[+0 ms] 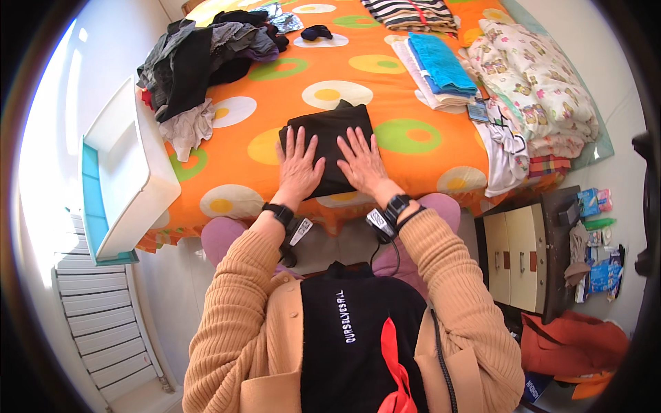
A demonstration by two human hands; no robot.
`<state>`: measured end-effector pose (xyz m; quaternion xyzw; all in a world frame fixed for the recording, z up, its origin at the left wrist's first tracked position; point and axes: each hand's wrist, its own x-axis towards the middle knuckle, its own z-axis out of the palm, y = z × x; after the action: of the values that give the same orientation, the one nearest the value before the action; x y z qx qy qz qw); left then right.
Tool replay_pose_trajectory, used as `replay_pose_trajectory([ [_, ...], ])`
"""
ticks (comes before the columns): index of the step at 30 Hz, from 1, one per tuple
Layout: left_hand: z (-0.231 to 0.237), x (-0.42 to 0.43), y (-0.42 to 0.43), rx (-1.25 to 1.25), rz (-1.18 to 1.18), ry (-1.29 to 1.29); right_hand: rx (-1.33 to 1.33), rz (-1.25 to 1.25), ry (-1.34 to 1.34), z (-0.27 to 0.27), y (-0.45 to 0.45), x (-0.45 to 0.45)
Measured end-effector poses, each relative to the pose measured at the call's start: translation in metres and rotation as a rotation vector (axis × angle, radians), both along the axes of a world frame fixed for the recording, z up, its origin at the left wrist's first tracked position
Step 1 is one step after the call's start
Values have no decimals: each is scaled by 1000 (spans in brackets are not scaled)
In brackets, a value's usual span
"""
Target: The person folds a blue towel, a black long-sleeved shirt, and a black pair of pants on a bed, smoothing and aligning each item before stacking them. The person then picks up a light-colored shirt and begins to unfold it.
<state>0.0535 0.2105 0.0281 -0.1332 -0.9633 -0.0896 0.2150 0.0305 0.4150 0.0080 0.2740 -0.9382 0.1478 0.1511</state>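
A folded black garment [330, 126] lies at the near edge of the bed, on the orange patterned bedspread [310, 67]. Flat on its left side rests my left hand [299, 168], fingers spread. My right hand [361, 162] presses on its right side, palm down and fingers apart. Neither hand grips anything. Each wrist wears a black band with a device. To the left is a heap of dark crumpled clothes [191, 62], with a pale grey garment [188, 126] at its near end.
A white and teal plastic bin [160, 170] leans by the bed's left edge. On the right sit folded towels [439, 62], a phone-like object [478, 110], a white garment [498, 149] and a bear-print quilt [532, 77]. Striped folded clothes [408, 14] lie farther back. A cabinet [516, 258] stands at right.
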Motion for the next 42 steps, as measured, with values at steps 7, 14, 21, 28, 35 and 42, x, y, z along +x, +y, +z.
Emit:
replay_pose_trajectory([
  [7,-9,10,-12,117,-18,-178,3,-42,-92,-10,23,33],
  [14,-20,4,-40,1107,251,-328,-1202,-590,-336,-10,22,23],
  [21,11,-5,-37,1690,133,-772,-2005,-532,-871,-5,14,36],
  [28,51,34,-3,2225,22,-1019,-2340,103,-1107,30,-10,99],
  [35,88,65,12,2418,-249,-844,-2221,427,-1370,39,-6,127],
  [42,107,67,30,2412,-311,-870,-1763,1007,-1420,41,-4,114],
])
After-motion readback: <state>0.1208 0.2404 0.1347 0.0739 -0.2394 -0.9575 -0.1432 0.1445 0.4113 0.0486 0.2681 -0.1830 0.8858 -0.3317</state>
